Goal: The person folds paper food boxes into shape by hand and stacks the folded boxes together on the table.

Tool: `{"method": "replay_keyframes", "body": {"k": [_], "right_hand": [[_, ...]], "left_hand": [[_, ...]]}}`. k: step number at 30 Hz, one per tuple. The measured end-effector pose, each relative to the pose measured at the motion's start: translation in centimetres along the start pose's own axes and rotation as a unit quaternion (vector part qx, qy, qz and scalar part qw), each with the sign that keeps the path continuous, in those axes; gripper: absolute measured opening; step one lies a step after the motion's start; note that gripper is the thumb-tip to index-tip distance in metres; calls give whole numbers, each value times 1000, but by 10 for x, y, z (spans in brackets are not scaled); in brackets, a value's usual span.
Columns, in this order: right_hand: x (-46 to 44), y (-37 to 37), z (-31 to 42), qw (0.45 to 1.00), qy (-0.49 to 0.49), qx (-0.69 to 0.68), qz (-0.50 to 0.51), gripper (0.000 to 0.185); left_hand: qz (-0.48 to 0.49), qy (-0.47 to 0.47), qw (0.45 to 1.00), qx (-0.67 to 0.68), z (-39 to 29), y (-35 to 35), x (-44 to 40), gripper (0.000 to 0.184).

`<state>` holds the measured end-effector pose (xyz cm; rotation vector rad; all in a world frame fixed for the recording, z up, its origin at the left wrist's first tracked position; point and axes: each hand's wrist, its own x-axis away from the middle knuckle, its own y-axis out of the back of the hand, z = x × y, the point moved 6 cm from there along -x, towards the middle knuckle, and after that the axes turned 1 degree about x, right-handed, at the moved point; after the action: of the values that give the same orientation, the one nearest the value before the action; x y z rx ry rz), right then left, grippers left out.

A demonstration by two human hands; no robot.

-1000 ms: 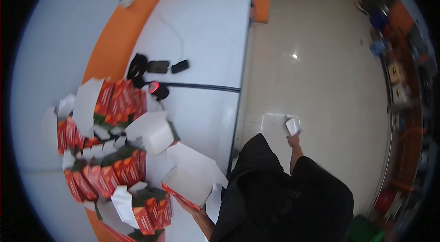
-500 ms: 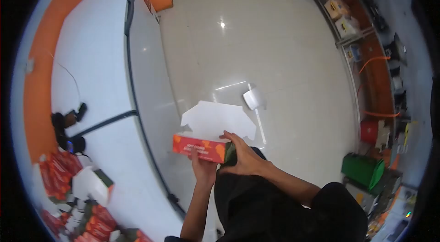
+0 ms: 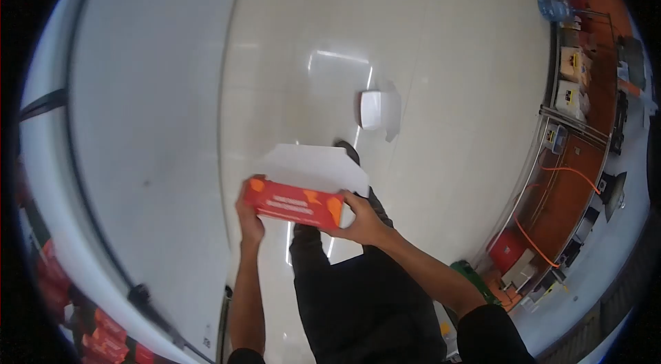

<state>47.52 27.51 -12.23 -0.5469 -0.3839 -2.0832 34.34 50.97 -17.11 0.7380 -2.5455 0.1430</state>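
The left hand (image 3: 250, 216) is curled around the left end of a red-and-orange printed cardboard box (image 3: 296, 202), while the right hand (image 3: 363, 221) grips its right end, thumb uppermost; some fingers are hidden behind it. Compared with half a second ago, the left hand has shifted from the printed front to the end, so the box now appears squarely supported from both sides. Its white, angle-cornered lid flap (image 3: 310, 161) stands open beyond the printed face, above the person's black-clothed legs. Farther ahead, a white open carton (image 3: 372, 109) lies on the glossy beige tiled floor (image 3: 447, 88). A long white cabinet (image 3: 151, 123) runs along the left, with blurred red cartons (image 3: 103, 336) at lower left; an orange-brown shelving unit (image 3: 561, 205) lines the right.
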Motion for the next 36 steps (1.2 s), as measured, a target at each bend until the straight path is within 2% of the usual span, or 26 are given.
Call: {"method": "replay_keyframes", "body": {"k": [1,2,3,4,5,6,7,8,9,10,12,13,14,16,17,18,20,22,23,24,25,27,30,31,34,36], "right_hand": [[-12,1,-31,999,-17,-29,5,84],[-29,5,-64,996,-39,-61,54,88],[-31,16,-79,994,-62,2,92,89],[-47,36,-128,997,-56,-39,37,80],[-64,56,-193,995,-45,-83,-27,70],[-84,89,-234,992,-30,27,-122,57],[-106,109,-309,982,-67,-77,-159,50],[-121,132,-359,957,-109,76,-259,57],[-135,146,-413,937,-126,172,-276,75],[-150,148,-435,904,-128,307,-268,97],[-192,147,-518,841,-156,459,-239,109],[-217,150,-557,852,-222,435,-187,110],[-231,143,-542,836,-301,444,-114,91],[-256,136,-550,832,-279,480,-9,64],[-255,132,-543,842,-261,471,-14,55],[-254,131,-523,852,-243,463,-23,47],[-232,123,-448,919,-155,341,-120,41],[-194,108,-396,980,-100,51,-164,38],[-175,102,-361,987,-112,-20,-116,43],[-149,88,-307,986,-60,-82,-134,44],[-118,70,-251,977,-56,-153,-138,45],[-54,33,-128,971,-38,-192,-136,47],[15,-59,72,984,-42,-170,-20,55],[-1,-5,104,990,-67,-124,19,54],[48,-81,269,982,-19,-82,170,51],[71,-101,324,969,23,-35,244,48]], "left_hand": [[-58,2,998,-26,42,1,-6,81],[-113,6,992,-53,83,1,-13,71],[-112,31,993,-17,105,-1,-7,61],[-111,56,992,14,126,-7,-17,51],[-168,93,979,66,143,-18,-14,43],[-169,99,980,36,171,-20,-9,44],[-170,107,980,6,198,-10,3,44],[-170,117,978,-23,222,-5,18,45],[-154,124,979,-38,226,-9,29,48],[-143,118,979,-87,212,1,32,51],[-139,77,967,-200,225,-1,27,56],[-133,49,955,-259,230,4,23,65],[-123,33,959,-252,220,8,28,73],[-104,42,961,-253,201,28,36,82],[-101,59,962,-245,192,38,48,84],[-97,74,965,-234,178,41,55,87],[-105,80,969,-207,145,46,74,91],[-132,53,972,-188,109,59,100,93],[-147,54,971,-183,86,68,114,92],[-167,50,968,-180,56,79,135,92],[-174,44,970,-162,22,92,164,91],[-190,16,974,-119,-53,131,220,89],[-205,-44,977,-26,-141,207,317,86],[-202,-61,977,-2,-168,156,284,85],[-240,-94,956,141,-211,192,353,82],[-265,-141,942,153,-240,187,373,84]]}}
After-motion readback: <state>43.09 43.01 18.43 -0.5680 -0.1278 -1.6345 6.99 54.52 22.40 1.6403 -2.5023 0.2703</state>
